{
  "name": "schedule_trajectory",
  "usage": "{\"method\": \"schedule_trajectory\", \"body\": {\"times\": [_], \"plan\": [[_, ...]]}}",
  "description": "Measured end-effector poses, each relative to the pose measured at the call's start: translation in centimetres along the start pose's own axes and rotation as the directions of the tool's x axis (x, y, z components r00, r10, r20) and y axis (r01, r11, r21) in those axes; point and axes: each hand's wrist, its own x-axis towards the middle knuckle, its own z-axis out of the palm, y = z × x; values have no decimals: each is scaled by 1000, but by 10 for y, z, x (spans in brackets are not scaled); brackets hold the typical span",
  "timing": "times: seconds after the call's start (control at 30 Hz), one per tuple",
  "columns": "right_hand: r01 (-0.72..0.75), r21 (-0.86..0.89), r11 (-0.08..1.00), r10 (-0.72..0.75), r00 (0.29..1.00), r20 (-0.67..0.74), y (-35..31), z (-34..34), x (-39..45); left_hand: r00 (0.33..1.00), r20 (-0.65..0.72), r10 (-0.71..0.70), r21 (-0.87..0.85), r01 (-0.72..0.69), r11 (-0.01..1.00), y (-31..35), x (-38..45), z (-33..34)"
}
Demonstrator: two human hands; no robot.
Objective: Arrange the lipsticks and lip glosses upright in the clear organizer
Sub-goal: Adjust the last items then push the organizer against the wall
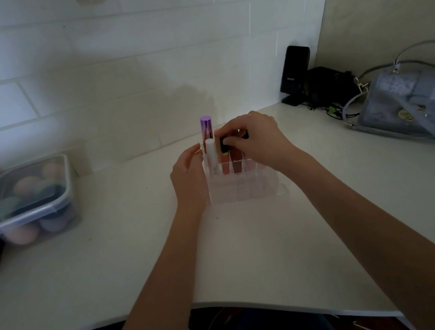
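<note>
The clear organizer (245,189) stands on the white desk, its front compartments see-through. A purple-capped tube (206,128) and a white-capped gloss (211,153) stand upright in its back left slots. Reddish glosses (235,159) stand beside them. My right hand (256,140) reaches over the back row, thumb and fingers pinched on a black-capped lipstick (224,143) that sits upright in a slot. Another dark cap (244,133) shows under my fingers. My left hand (188,176) rests flat against the organizer's left wall, fingers apart.
A lidded plastic box (25,202) of coloured sponges sits at the left. A grey handbag (413,107), a black speaker (294,74) and tangled cables lie at the back right. The desk's curved front edge (231,302) runs below my forearms.
</note>
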Motion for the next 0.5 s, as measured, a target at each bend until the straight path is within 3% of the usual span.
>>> {"method": "schedule_trajectory", "body": {"times": [0.3, 0.5], "plan": [[-41, 41, 998, 44, 997, -58, 2, 2, 2, 1000, 23, -15, 19, 14, 1000, 1, 0, 0], [-31, -96, 995, 21, 995, -101, 3, 8, 5, 999, 29, -17, -5, 17, 1000, 0, 0, 0]]}}
